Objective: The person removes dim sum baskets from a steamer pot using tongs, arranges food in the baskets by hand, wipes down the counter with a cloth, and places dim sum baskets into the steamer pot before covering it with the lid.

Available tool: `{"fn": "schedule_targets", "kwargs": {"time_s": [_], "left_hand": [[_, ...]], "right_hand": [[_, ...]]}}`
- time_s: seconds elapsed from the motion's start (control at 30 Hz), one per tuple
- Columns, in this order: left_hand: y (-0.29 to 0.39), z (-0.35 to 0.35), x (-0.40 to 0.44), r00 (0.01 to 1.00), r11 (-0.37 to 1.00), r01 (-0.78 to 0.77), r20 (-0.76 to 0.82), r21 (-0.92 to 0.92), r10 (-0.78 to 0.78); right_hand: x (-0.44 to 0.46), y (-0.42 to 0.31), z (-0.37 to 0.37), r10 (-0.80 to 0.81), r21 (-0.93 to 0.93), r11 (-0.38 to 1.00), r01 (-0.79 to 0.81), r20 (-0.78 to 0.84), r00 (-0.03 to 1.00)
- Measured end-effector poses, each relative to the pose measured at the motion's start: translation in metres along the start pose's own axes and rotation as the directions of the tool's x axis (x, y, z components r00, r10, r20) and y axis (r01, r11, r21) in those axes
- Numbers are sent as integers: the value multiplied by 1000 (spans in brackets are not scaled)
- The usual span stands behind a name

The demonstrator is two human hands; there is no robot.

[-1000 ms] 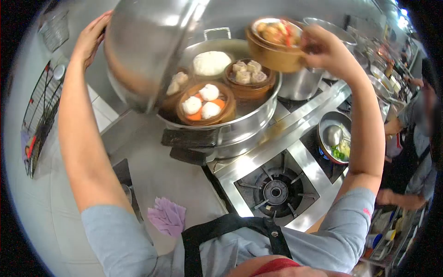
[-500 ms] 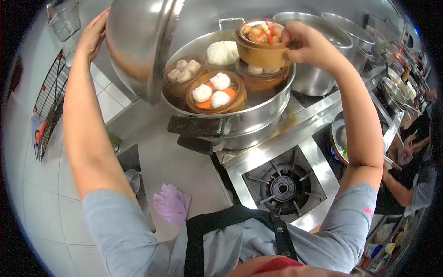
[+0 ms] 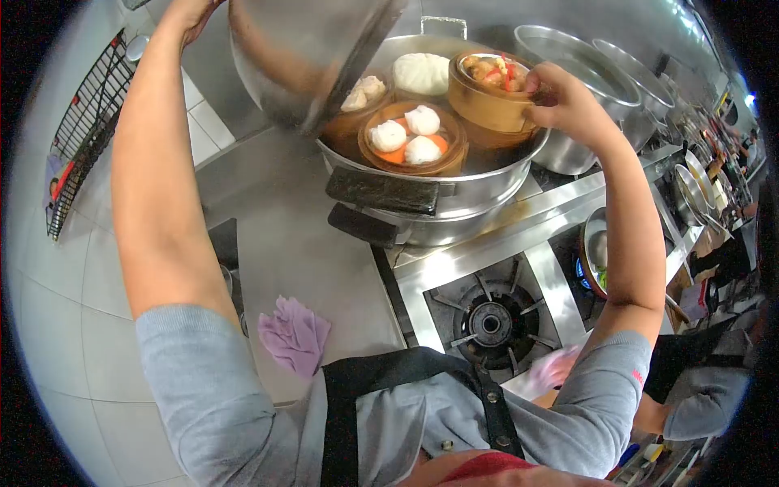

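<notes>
My left hand [image 3: 191, 18], partly cut off by the top edge, grips the large metal steamer lid [image 3: 300, 57], held tilted over the left side of the steamer pot [image 3: 487, 174]. My right hand [image 3: 568, 104] has its fingers on the rim of a bamboo steamer basket [image 3: 491, 105] with brown food and red strips. That basket sits at the pot's right side; its underside is hidden. In front of it is a basket with three white dumplings [image 3: 423, 150] on orange slices. Behind are a big white bun [image 3: 422, 75] and another dumpling basket [image 3: 363, 96], partly covered by the lid.
Tall metal pots [image 3: 580, 73] stand behind on the right. A gas burner [image 3: 490, 323] lies in front, and a pan [image 3: 596, 247] sits over a blue flame. A purple cloth [image 3: 294, 334] rests on the steel counter. Another person's sleeve [image 3: 710, 406] shows at the right.
My right hand has lowered the basket with the brown food into the pot. The view has shifted, and the lid now covers part of the left dumpling basket. A blurred pinkish cloth appears near the burner.
</notes>
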State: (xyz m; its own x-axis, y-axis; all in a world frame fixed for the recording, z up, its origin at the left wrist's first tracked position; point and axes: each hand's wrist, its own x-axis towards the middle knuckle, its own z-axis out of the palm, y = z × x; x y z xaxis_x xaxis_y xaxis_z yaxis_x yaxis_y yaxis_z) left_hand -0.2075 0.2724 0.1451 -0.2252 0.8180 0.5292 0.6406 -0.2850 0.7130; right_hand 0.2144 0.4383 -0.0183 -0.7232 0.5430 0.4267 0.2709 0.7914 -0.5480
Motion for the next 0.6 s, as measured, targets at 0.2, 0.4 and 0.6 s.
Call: {"fn": "schedule_targets", "kwargs": {"time_s": [0.2, 0.4, 0.6], "left_hand": [[-7, -1, 7, 999, 1000, -23, 22, -9, 24], [-1, 5, -2, 997, 997, -62, -40, -47, 60], [2, 7, 1, 998, 999, -34, -51, -5, 34]], "right_hand": [[-1, -1, -2, 46, -14, 999, -46, 12, 999], [-2, 9, 1, -33, 14, 999, 33, 26, 999], [-6, 8, 3, 9, 32, 999, -9, -25, 1000]]}}
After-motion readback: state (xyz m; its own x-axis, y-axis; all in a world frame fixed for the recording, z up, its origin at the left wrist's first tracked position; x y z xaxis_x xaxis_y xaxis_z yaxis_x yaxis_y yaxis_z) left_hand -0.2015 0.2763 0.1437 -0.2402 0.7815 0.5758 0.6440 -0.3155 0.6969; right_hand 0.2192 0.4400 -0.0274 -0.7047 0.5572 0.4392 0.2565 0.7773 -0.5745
